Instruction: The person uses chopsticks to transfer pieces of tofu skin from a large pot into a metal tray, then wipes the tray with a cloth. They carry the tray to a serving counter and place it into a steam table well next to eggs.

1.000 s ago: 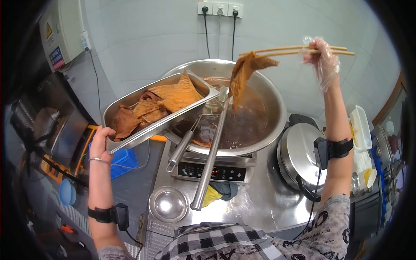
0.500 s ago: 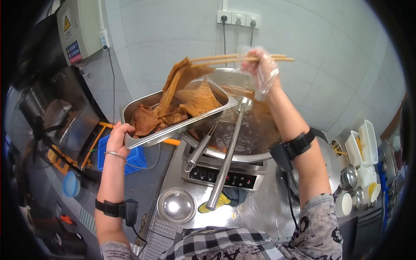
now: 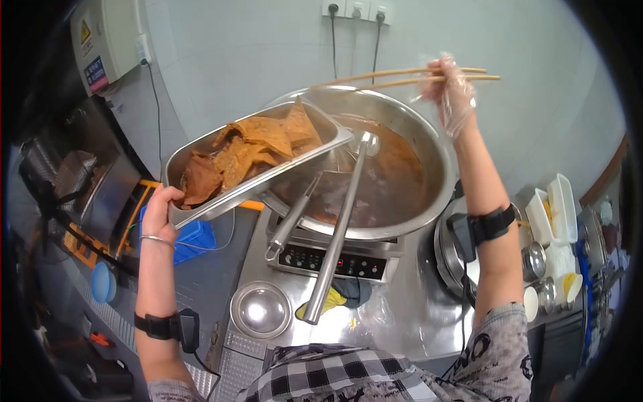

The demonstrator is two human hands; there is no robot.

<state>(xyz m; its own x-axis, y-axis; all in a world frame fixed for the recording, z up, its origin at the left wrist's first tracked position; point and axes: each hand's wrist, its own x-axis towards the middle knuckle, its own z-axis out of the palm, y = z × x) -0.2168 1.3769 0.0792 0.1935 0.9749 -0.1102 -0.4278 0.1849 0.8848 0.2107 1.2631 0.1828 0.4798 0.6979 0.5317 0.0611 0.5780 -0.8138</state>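
Observation:
My left hand (image 3: 161, 206) is bare and closed on the near-left corner of a rectangular steel pan (image 3: 264, 175), which tilts up to the right over the pot's edge. Inside lie brown folded sheets (image 3: 264, 137) that look like braised tofu skin, with a darker piece (image 3: 201, 179) at the left. My right hand (image 3: 452, 97), in a clear plastic glove, grips a pair of long chopsticks (image 3: 382, 74) above the pot's far side. Nothing shows between their tips. The big steel pot (image 3: 443, 184) holds dark brown liquid. A long-handled ladle (image 3: 341, 231) and a wire strainer (image 3: 289, 228) rest in it.
An induction cooker (image 3: 328, 264) carries the pot. A round steel bowl (image 3: 261, 309) and a yellow-grey cloth (image 3: 335, 296) lie in front. At the left are a blue basket (image 3: 194, 242) and a light-blue bowl (image 3: 102, 283). White containers (image 3: 556, 208) stand right; wall sockets (image 3: 356, 9) sit above.
The tofu-skin-like sheet held by the chopsticks has been let go into the pan. My right hand has moved right and slightly up with the chopsticks. The whole view has shifted somewhat.

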